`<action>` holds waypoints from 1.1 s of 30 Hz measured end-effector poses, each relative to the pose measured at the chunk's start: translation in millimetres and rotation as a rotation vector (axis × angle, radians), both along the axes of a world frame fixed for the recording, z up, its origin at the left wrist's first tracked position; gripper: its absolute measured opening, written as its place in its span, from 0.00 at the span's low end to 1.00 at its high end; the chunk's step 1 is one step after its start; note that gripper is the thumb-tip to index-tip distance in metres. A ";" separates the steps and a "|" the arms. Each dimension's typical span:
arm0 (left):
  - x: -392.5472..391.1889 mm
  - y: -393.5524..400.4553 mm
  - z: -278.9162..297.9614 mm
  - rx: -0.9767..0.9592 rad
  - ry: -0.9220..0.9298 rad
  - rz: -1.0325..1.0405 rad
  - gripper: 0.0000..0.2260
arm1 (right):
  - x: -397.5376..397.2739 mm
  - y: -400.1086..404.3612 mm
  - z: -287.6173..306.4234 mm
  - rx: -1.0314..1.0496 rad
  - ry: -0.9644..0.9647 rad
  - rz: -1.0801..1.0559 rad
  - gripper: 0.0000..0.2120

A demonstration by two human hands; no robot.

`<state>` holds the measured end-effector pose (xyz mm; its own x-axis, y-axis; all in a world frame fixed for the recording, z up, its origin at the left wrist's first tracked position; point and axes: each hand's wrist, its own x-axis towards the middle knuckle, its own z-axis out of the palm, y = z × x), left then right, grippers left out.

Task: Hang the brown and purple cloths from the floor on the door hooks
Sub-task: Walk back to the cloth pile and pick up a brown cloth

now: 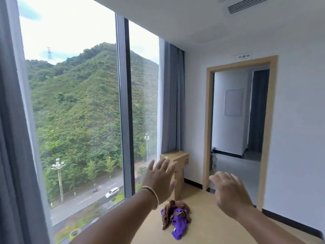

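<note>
Fingers [167, 166] of the left hand [161, 178] are spread wide and straight, holding nothing and touching nothing; the hand is raised in the air with its back to the camera, a thin bangle [153, 194] round the wrist. The right hand [228, 189] is also raised, its fingers [218, 176] loosely extended and slightly bent, empty and in contact with nothing. Two hands, both clear of the cloths.

There are two cloths, lying crumpled together in one heap on the light wooden floor [211, 226], near and low between the two forearms. The brown cloth [173, 210] makes up the far and left part of the heap; the purple cloth [179, 222] lies against it on the near right side, partly tangled into it.

Beyond the heap, by the window [79, 103], stands one tall cardboard box [177, 166], just beside a grey curtain [171, 103]. To the right, one open doorway with a wooden frame [269, 120] leads to another room. A roll of tape [74, 233] sits near the window's lower edge at the left. Whether hooks hang on the door cannot be told.
</note>
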<state>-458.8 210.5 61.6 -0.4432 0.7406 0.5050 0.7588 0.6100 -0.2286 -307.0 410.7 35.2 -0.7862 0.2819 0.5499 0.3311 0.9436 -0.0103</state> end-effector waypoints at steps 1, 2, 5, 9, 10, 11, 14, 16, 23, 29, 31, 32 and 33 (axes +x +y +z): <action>-4.2 10.7 -1.3 0.006 -0.003 -0.039 0.29 | 5.4 5.7 1.3 0.014 -0.020 -0.044 0.21; -8.2 21.8 -2.2 0.012 -0.006 -0.077 0.28 | 10.5 11.4 3.2 0.024 -0.033 -0.087 0.21; -17.1 52.4 -3.4 0.020 -0.018 -0.169 0.28 | 24.9 22.7 10.0 0.022 -0.053 -0.213 0.22; -29.8 78.5 -11.1 0.042 -0.040 -0.267 0.28 | 36.6 25.3 8.2 0.012 -0.096 -0.353 0.23; -31.5 84.2 -13.3 0.042 -0.047 -0.289 0.28 | 39.9 25.5 6.3 -0.001 -0.091 -0.386 0.24; -33.4 89.3 -15.2 0.044 -0.058 -0.308 0.29 | 42.7 25.4 4.8 -0.015 -0.085 -0.414 0.24; -31.8 104.7 -19.7 0.034 -0.085 -0.358 0.28 | 54.7 26.2 0.3 -0.016 -0.085 -0.480 0.23; -26.4 113.9 -22.7 0.020 -0.096 -0.393 0.28 | 62.5 28.4 -5.9 -0.008 -0.109 -0.502 0.24; 4.8 173.3 -25.7 0.010 -0.184 -0.513 0.27 | 68.4 59.5 -17.8 -0.061 -0.106 -0.565 0.27; 33.8 236.2 -28.8 0.005 -0.235 -0.546 0.25 | 75.9 112.4 -23.4 -0.110 -0.087 -0.586 0.27; 44.0 258.9 -32.1 0.012 -0.265 -0.540 0.25 | 80.9 134.0 -26.3 -0.124 -0.071 -0.580 0.27; 48.8 269.3 -34.1 0.009 -0.275 -0.532 0.25 | 84.6 144.0 -29.0 -0.143 -0.062 -0.578 0.27; 52.3 279.1 -35.9 0.005 -0.282 -0.523 0.25 | 88.4 153.9 -32.4 -0.160 -0.056 -0.577 0.27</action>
